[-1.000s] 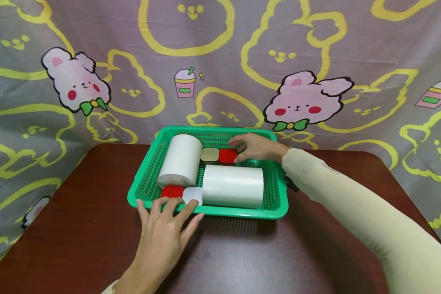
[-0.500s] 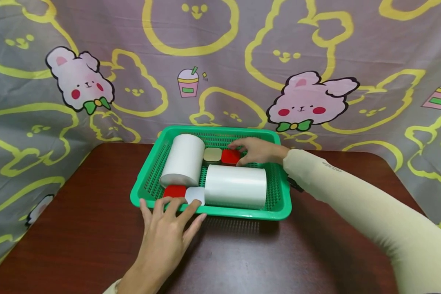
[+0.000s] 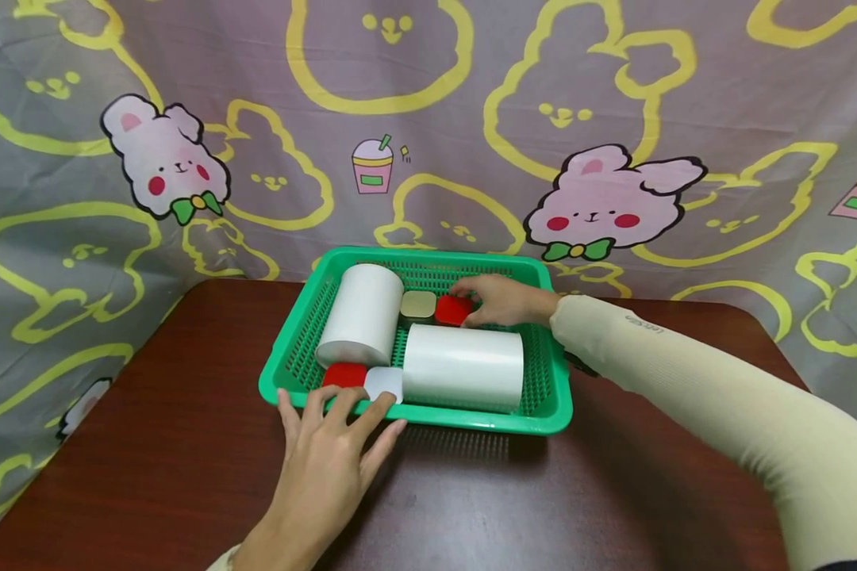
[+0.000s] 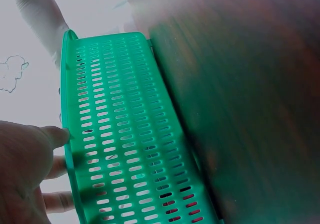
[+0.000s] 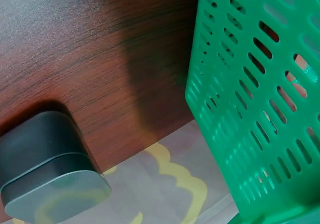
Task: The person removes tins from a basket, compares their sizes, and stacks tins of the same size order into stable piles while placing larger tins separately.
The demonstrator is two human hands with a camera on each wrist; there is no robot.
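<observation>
A green basket holds two white cylinders. Two small rounded boxes, one red-topped and one white-topped, sit by its near side. My left hand rests on the near rim, its fingertips over the edge beside these boxes; in the left wrist view its thumb touches the rim. Near the back, my right hand has thumb and fingers about another red-topped box, beside a beige-topped one. In the right wrist view the basket wall mostly hides that hand.
The basket stands on a dark brown wooden table. Behind rises a patterned curtain. In the right wrist view, a dark rounded block with a greyish end appears at lower left.
The whole scene has shifted slightly right in the head view. Both hands keep about the same places on the basket and the red-topped box.
</observation>
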